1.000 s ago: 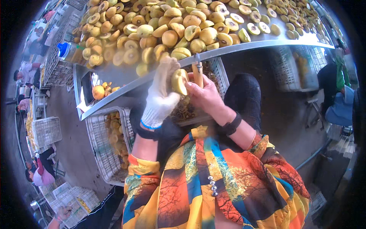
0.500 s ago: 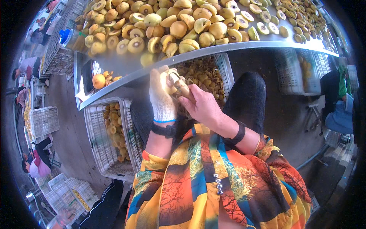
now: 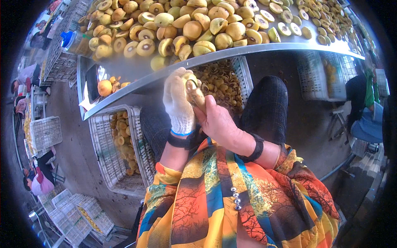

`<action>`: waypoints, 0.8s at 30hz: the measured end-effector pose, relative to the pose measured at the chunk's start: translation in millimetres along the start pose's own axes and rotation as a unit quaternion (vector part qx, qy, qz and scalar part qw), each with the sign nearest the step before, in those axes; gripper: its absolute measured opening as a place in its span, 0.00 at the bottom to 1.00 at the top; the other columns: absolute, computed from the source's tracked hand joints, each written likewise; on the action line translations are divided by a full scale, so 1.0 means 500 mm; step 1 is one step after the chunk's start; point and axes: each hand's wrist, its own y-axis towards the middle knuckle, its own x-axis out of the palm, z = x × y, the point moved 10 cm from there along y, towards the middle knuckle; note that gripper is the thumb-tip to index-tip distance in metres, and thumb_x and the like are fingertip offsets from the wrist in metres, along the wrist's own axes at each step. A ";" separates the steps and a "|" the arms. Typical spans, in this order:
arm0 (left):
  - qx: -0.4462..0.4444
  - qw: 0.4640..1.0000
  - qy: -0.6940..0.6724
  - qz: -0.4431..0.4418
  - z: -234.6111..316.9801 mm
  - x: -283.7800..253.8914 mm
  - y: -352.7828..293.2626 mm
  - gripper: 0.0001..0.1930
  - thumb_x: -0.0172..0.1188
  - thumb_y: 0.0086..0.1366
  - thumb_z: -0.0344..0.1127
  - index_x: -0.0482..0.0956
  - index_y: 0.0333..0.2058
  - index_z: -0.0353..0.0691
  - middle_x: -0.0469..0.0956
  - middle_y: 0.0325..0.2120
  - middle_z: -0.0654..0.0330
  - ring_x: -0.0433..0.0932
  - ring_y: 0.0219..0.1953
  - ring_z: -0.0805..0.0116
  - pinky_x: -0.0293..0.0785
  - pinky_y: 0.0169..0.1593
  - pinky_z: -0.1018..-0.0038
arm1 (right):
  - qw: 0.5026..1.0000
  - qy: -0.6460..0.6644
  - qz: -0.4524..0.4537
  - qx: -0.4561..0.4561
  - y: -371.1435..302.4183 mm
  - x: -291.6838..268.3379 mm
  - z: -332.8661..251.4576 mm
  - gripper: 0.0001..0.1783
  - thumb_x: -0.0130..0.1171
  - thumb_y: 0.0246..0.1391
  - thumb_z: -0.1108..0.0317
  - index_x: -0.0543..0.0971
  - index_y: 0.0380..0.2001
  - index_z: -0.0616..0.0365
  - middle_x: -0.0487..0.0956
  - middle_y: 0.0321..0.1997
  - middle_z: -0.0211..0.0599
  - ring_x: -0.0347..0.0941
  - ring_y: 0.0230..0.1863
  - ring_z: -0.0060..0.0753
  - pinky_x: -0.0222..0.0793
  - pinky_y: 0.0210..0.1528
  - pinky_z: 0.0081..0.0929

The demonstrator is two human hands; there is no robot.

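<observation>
The left hand [image 3: 178, 99] curls round a yellow fruit [image 3: 189, 77]; the right hand [image 3: 223, 122] grips a wooden-handled tool [image 3: 199, 98]; firm bracing and short, controlled strokes should work best.

The left hand [image 3: 178, 99], in a pale knit glove, stands upright with its fingers curled over in a grip. The bare right hand [image 3: 223, 120] meets it from the side, closed, back turned upward, thumb pressed along toward the left palm. Dark bands circle both wrists. The left forearm [image 3: 174, 157] rises nearly straight; the right forearm [image 3: 269, 153] slants inward. The right knee [image 3: 269, 93] juts forward, bent, in dark trousers.
</observation>
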 end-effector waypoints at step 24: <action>-0.223 0.968 -0.110 0.024 -0.080 -0.028 0.002 0.17 0.51 0.63 0.48 0.72 0.29 0.37 0.77 0.23 0.53 0.77 0.21 0.61 0.74 0.23 0.73 | 0.986 0.090 -0.099 0.095 -0.023 0.034 0.010 0.13 0.50 0.48 0.68 0.66 0.34 0.67 0.74 0.28 0.63 0.70 0.36 0.64 0.67 0.35 0.43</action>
